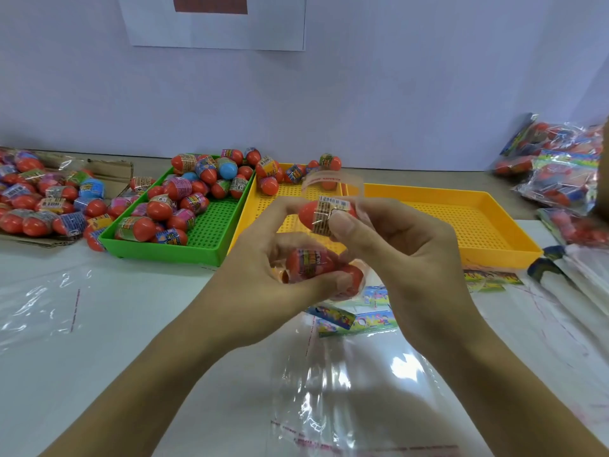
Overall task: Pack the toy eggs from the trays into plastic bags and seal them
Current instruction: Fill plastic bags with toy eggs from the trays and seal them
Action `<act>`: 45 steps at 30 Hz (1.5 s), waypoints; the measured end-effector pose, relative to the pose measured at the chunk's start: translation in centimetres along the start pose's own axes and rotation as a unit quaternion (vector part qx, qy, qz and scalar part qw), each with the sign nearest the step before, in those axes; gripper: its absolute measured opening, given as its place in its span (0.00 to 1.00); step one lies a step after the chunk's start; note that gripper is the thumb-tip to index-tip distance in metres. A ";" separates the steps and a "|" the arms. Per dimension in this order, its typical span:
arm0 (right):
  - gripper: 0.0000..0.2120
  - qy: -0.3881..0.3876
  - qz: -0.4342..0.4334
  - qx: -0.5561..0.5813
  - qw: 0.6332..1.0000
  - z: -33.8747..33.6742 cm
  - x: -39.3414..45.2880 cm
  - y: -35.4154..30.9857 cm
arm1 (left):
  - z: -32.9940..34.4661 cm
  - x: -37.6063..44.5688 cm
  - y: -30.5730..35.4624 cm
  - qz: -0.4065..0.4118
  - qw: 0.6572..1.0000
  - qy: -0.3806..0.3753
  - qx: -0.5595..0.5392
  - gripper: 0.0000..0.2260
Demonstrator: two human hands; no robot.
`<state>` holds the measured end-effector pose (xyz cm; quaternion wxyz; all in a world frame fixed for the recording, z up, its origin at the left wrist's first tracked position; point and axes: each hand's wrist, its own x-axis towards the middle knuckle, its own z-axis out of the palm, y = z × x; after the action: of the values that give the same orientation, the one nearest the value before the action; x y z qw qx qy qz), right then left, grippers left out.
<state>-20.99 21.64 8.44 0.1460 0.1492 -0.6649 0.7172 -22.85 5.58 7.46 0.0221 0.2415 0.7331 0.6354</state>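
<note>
My left hand (263, 275) grips a clear plastic bag (354, 283) with red toy eggs (309, 263) inside it, above the table's middle. My right hand (392, 245) pinches another red toy egg (321, 214) with a barcode label at the bag's open top flap (324, 179). A green tray (184, 237) at the left holds several red and blue eggs. A yellow tray (260, 201) behind my hands has a few eggs at its far end.
A second yellow tray (468, 225) sits at the right. Loose eggs fill a cardboard box (108, 173) at far left. Sealed egg bags (560, 173) pile at the right edge. Flat clear bags (346, 384) and printed header cards (359, 319) lie on the white table.
</note>
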 end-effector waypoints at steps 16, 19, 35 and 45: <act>0.06 0.015 0.011 0.000 1.000 -0.6 0.4 0.1 | 0.0 0.0 0.1 0.003 0.998 0.049 -0.044 0.09; 0.07 0.029 0.014 0.000 0.999 -0.7 0.4 0.3 | 0.1 -0.1 0.2 0.001 0.997 0.029 -0.068 0.08; 0.15 0.023 0.021 -0.027 0.999 -0.3 0.3 0.3 | 0.2 0.0 -0.1 0.025 0.990 0.115 -0.075 0.06; 0.17 0.004 0.022 -0.123 0.992 0.0 -0.1 0.1 | 0.1 0.2 1.0 0.008 0.974 0.158 -0.160 0.10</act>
<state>-20.94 21.59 8.30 0.1496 0.1124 -0.7510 0.6333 -22.62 5.85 8.45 -0.0607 0.1373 0.6142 0.7747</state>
